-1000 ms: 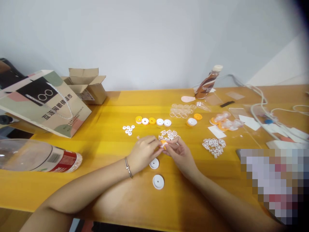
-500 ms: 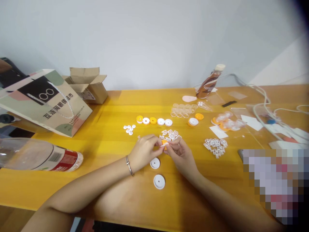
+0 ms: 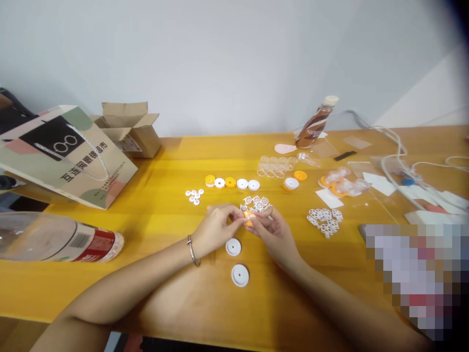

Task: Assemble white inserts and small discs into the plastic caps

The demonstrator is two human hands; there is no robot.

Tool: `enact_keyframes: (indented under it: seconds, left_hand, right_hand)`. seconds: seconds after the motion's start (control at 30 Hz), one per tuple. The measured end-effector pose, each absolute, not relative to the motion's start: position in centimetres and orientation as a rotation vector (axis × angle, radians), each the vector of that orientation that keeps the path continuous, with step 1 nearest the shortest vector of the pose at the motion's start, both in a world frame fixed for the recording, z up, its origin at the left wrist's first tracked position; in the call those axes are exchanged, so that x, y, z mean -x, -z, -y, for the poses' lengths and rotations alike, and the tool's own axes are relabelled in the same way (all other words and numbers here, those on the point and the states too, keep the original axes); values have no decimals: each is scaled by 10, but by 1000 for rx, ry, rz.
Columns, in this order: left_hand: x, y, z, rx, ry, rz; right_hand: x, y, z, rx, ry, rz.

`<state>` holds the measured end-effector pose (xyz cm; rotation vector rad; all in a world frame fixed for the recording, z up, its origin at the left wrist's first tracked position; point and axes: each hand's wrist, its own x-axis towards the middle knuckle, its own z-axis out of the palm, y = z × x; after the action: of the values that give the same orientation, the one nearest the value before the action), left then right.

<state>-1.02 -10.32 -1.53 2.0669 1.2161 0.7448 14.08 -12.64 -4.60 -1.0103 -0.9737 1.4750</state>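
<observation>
Both my hands meet over the middle of the yellow table (image 3: 164, 293). My left hand (image 3: 214, 230), with a bracelet on the wrist, and my right hand (image 3: 273, 232) pinch a small orange disc (image 3: 249, 216) between their fingertips. Just beyond the fingers lies a heap of white lattice pieces (image 3: 256, 203). Two white discs (image 3: 233, 247) (image 3: 240, 275) lie on the table under my wrists. A row of orange and white discs (image 3: 231, 183) sits farther back, with several tiny white discs (image 3: 194, 195) to its left.
A clear plastic bottle (image 3: 54, 239) lies on its side at left, behind it a paper bag (image 3: 66, 156) and an open cardboard box (image 3: 130, 129). A brown drink bottle (image 3: 317, 122), clear rings (image 3: 274, 167), more lattice pieces (image 3: 325, 221), bagged parts (image 3: 342, 185) and cables (image 3: 403, 161) fill the right.
My hands stay together on the orange disc, with only small finger shifts. The view has drifted slightly.
</observation>
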Motion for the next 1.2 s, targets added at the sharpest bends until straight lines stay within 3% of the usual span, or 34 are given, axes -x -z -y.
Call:
enact_keyframes:
  seconds: [0.87, 1.07, 1.2]
  left_hand:
    - [7, 33, 103, -1836, -902, -1182]
    - [22, 11, 97, -2046, -748, -1205]
    - [37, -8, 102, -2410, -279, -932]
  right_hand:
    - [-142, 39, 127, 1016, -1535, 914]
    - [-154, 38, 116, 1050, -1652, 952]
    - [-158, 39, 112, 1045, -1665, 969]
